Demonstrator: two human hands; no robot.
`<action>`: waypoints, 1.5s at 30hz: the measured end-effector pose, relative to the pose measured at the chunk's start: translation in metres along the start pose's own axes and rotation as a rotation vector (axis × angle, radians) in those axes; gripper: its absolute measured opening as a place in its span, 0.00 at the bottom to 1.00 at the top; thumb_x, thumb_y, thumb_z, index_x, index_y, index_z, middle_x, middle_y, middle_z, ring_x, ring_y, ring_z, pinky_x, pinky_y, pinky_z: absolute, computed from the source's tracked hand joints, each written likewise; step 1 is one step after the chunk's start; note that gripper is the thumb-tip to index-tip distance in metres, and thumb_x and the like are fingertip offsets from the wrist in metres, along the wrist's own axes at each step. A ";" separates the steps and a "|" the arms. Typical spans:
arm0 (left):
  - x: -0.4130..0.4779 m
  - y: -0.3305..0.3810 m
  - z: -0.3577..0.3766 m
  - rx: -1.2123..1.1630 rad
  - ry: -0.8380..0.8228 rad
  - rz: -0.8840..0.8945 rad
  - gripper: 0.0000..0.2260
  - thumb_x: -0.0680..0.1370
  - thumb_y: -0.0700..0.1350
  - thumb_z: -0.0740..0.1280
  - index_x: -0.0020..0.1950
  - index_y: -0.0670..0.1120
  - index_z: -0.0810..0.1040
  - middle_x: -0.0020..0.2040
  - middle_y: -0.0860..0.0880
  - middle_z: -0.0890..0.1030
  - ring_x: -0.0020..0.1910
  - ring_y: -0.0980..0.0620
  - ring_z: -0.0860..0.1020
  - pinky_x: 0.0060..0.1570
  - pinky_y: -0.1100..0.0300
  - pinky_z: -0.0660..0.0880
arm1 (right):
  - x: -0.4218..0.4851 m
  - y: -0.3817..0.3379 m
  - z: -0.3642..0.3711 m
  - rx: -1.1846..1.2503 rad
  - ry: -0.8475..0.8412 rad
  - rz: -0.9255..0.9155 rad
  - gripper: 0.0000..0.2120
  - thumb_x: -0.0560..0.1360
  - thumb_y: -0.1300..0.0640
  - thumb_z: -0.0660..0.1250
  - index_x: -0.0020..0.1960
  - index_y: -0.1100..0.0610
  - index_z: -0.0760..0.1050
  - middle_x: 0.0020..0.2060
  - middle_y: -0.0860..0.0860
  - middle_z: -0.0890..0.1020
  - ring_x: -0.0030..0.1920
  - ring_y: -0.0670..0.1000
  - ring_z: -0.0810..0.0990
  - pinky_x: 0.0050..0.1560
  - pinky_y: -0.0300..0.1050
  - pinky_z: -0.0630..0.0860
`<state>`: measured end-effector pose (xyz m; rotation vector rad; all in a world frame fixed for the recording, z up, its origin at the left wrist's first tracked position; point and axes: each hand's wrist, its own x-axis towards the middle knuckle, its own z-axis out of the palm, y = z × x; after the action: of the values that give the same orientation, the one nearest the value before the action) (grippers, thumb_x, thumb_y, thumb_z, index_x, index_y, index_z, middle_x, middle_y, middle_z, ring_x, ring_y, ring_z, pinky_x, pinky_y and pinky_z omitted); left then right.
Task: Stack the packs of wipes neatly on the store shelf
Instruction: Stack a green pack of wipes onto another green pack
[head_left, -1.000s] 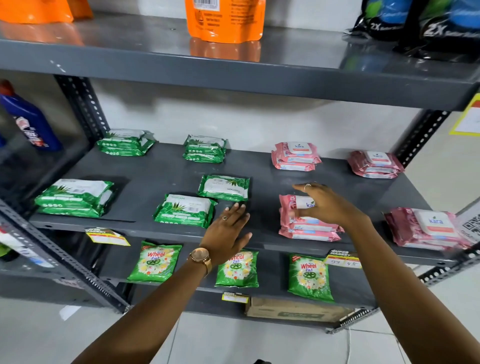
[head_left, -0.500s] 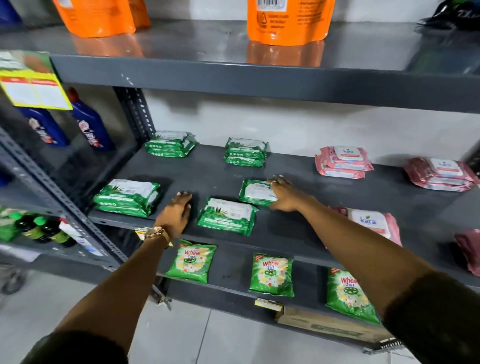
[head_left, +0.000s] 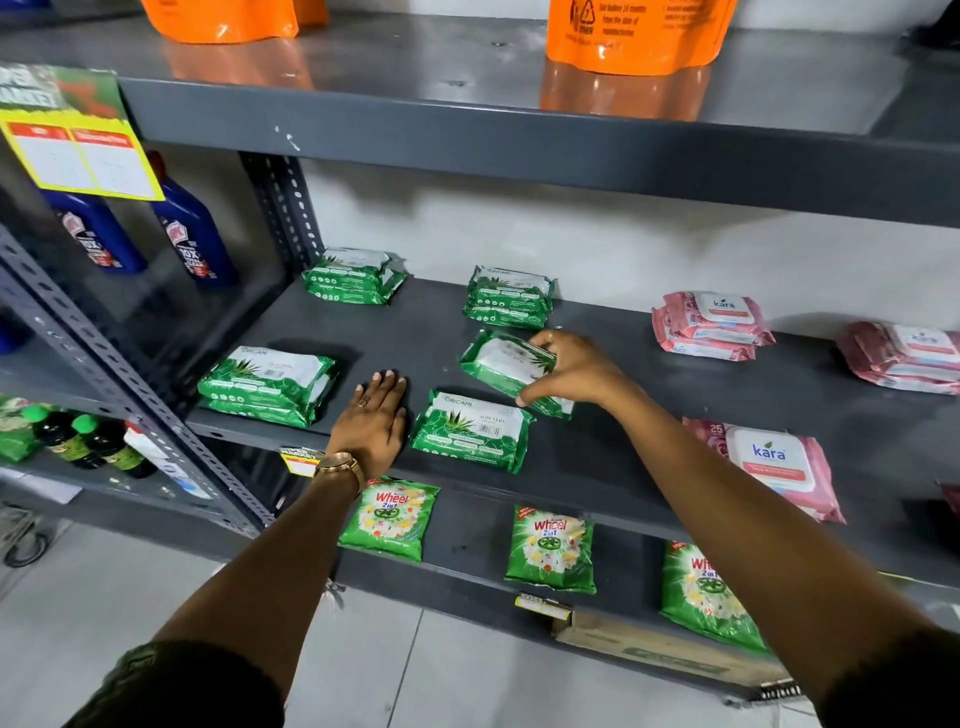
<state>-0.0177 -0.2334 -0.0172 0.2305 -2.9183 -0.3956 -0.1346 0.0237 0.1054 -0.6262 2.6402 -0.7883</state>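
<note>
Green wipes packs lie on the grey middle shelf (head_left: 613, 452). My right hand (head_left: 569, 371) grips one green pack (head_left: 498, 364) by its right end, tilted just above the shelf. In front of it lies a single green pack (head_left: 470, 431). My left hand (head_left: 374, 421) rests flat on the shelf just left of that pack, fingers together, holding nothing. Small green stacks sit at front left (head_left: 267, 384), back left (head_left: 353, 275) and back middle (head_left: 509, 297). Pink Kara wipes packs are stacked at back right (head_left: 711, 325), far right (head_left: 904, 356) and front right (head_left: 769, 462).
Green Wheel detergent pouches (head_left: 389, 517) lie on the shelf below. Orange pouches (head_left: 634, 31) stand on the top shelf. Blue bottles (head_left: 189, 239) and dark green-capped bottles (head_left: 78, 439) fill the neighbouring rack at left. A yellow price sign (head_left: 78, 150) hangs at top left.
My view swung left toward the green packs. My right hand left the pink stack, reached the middle green pack and lifted its end. My left hand slid left of the front pack.
</note>
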 end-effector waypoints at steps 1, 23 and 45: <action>0.000 0.000 0.000 -0.001 0.002 0.002 0.33 0.74 0.56 0.40 0.74 0.41 0.59 0.75 0.41 0.61 0.75 0.44 0.55 0.75 0.50 0.50 | -0.004 -0.012 0.000 -0.021 -0.027 -0.056 0.40 0.60 0.53 0.80 0.69 0.55 0.67 0.66 0.54 0.73 0.63 0.54 0.74 0.60 0.45 0.71; 0.001 -0.005 0.004 0.013 0.025 0.003 0.32 0.73 0.55 0.41 0.75 0.44 0.57 0.76 0.43 0.59 0.75 0.47 0.55 0.75 0.50 0.50 | -0.007 -0.065 0.042 -0.292 -0.059 -0.084 0.42 0.62 0.38 0.75 0.67 0.59 0.68 0.63 0.55 0.76 0.63 0.57 0.74 0.58 0.50 0.73; 0.001 -0.004 0.003 -0.009 0.041 -0.013 0.31 0.74 0.56 0.42 0.74 0.44 0.61 0.75 0.43 0.62 0.75 0.46 0.58 0.75 0.49 0.54 | 0.003 -0.055 0.036 -0.531 -0.192 -0.288 0.43 0.57 0.36 0.76 0.65 0.56 0.72 0.62 0.54 0.78 0.62 0.57 0.75 0.58 0.52 0.76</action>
<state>-0.0191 -0.2368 -0.0215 0.2532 -2.8758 -0.4013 -0.1046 -0.0348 0.1083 -1.1725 2.6079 -0.0646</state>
